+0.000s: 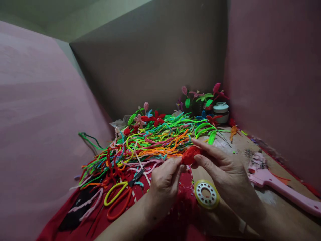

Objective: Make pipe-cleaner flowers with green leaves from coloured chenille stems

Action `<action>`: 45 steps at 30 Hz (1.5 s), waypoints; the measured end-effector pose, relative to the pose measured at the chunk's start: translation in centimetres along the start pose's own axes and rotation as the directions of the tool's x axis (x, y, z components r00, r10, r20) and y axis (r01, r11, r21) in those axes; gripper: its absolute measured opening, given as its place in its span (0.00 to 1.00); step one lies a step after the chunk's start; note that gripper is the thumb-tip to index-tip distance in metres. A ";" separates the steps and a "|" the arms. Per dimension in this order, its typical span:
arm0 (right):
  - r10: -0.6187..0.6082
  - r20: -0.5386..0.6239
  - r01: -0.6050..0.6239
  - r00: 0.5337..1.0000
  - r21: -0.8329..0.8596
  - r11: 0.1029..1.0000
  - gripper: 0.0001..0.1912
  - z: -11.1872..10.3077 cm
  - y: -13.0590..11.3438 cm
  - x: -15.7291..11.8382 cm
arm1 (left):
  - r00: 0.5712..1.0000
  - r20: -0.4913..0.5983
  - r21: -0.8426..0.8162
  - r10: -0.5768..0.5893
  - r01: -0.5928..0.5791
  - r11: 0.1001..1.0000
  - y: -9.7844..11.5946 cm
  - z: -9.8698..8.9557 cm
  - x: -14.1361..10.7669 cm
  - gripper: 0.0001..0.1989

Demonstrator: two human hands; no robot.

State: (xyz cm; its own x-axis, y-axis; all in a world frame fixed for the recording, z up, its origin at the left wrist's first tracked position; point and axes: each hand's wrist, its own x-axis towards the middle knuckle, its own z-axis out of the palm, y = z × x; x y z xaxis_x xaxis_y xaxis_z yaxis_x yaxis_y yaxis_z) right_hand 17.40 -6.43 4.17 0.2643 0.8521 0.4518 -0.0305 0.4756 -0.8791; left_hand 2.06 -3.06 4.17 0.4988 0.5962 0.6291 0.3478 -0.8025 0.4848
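Observation:
Between my two hands is a fuzzy red pipe-cleaner flower bud (190, 155). My left hand (167, 175) pinches it at its lower left end, thumb and fingers pressed together; any stem there is hidden. The fingers and thumb of my right hand (220, 167) close round its right side. Beyond them spreads a large pile of pipe cleaners (155, 137) in green, orange, yellow, pink and red. Scissors (122, 194) with one yellow and one red handle lie left of my left hand. A roll of clear tape (206, 194) sits just below my right hand.
A pink glue gun (283, 187) lies at the right on the brown board. Finished pipe-cleaner flowers (200, 95) stand at the back, near a lidded jar (220, 112). A red cloth (62, 207) covers the left side. Walls enclose both sides.

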 end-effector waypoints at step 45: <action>0.168 0.063 -0.167 0.984 -0.018 0.986 0.20 0.9 -0.4 -0.2 | 0.986 0.056 0.089 -0.158 0.153 0.984 -0.1 -0.5 0.3 0.09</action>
State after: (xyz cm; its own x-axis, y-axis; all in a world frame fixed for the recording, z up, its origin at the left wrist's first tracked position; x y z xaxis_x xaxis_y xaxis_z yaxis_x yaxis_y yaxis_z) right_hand 16.48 -6.58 4.54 0.1945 0.9317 0.3067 -0.0568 0.3228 -0.9448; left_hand 1.75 -2.74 4.63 0.4814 0.7132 0.5095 0.4892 -0.7010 0.5190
